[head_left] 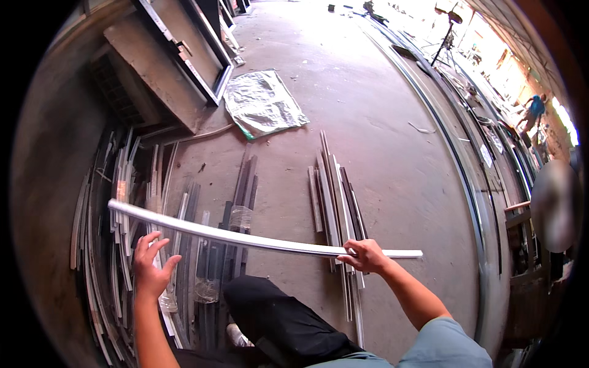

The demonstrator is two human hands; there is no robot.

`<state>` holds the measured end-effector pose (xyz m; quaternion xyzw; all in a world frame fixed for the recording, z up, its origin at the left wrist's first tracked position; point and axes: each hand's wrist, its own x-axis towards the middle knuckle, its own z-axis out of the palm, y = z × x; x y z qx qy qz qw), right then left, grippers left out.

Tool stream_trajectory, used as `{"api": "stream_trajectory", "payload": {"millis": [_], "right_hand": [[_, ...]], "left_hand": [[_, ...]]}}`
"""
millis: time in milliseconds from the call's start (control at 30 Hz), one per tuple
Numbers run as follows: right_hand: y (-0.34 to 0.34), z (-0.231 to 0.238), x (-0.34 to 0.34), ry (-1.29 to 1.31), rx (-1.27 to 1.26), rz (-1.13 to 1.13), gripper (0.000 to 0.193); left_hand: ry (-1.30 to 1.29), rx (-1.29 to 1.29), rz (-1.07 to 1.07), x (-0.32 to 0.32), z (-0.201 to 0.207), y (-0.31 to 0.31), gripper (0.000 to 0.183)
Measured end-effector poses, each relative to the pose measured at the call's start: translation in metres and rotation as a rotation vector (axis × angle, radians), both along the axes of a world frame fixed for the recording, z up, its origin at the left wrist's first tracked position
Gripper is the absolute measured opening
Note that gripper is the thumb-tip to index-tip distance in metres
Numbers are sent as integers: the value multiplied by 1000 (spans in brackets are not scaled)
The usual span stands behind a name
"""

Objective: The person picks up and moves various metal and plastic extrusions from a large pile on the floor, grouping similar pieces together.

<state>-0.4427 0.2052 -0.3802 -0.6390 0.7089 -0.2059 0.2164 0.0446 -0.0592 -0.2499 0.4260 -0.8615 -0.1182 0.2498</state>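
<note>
A long silver metal strip (245,237) runs across the view from the left, above the floor. My right hand (363,254) grips it near its right end. My left hand (152,265) is spread open just below the strip's left part, fingers apart, not touching it. Beneath the strip my bent knee in black trousers (276,316) and a white shoe (236,334) show.
Bundles of metal profiles lie on the concrete floor at the left (123,245) and in the middle (337,208). A silver tarp (262,101) and leaning framed panels (178,55) are farther off. Long rails (472,184) curve along the right. A person in blue (535,109) stands far right.
</note>
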Motion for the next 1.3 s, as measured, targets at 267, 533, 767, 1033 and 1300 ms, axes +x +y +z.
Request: {"api": "stream_trajectory", "payload": {"millis": [267,533,767,1033,1300], "right_hand": [[37,-59,3,-1000,343,-289,44],[38,-94,5,-1159,244,-520,41],[32,-96,-11,-1302,192,-680,37],[44,-113,-23,-1239,181,-739,27],[57,-134,-24,-1241,198,-789,22]], "left_hand": [[60,158,21,5,-8,4,34],[44,220,4,3,-14,2,30],[28,286,6,4,-20,3,29],[-3,326,25,-5,-21,7,27],[-20,360,41,-8,-20,10,26]]}}
